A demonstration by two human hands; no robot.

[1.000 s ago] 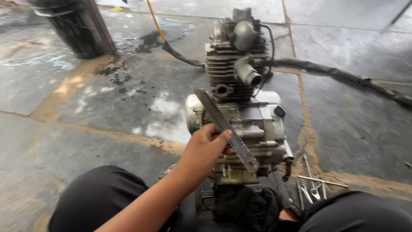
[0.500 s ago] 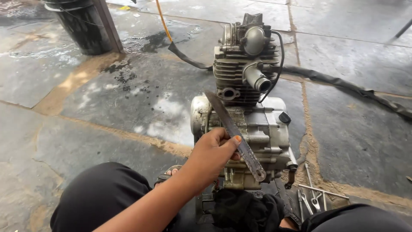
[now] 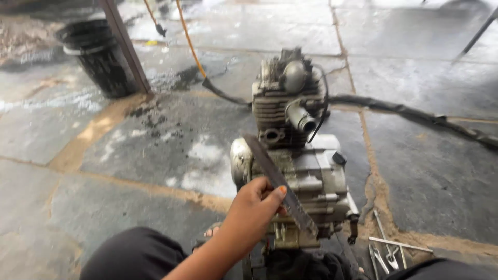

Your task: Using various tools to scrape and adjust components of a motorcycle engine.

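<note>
Left hand [image 3: 254, 212] fingers pinching flat grey metal file [image 3: 280, 184] against grimy silver motorcycle engine [image 3: 301, 171] (12 o'clock); scraping looks unfinished, right hand unseen.

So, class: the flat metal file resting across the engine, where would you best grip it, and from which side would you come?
Grip the flat metal file near its middle, coming from the left of the engine. Its lower end lies against the engine casing, so there is little room there, while the long flat faces suit a thumb-and-finger pinch. The left hand already holds it about midway; the right hand is not in view.
</note>
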